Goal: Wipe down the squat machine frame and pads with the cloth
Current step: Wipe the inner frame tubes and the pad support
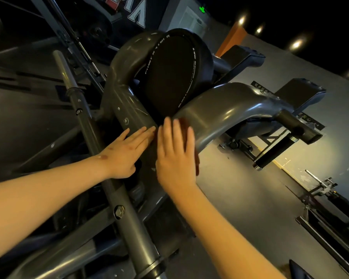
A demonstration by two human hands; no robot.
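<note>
Touching frame (220, 109) flat-fingered, left hand (127, 154) and right hand (175, 156) grasp nothing; pad (167, 77) lettering illegible.

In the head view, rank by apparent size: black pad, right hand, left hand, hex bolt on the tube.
Largest: black pad.
Then right hand and left hand, about alike, so unranked; both are nearer the camera than the pad.
Smallest: hex bolt.

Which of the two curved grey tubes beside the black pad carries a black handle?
The right-hand tube, with the black handle at its far end; the left tube shows none.
</note>
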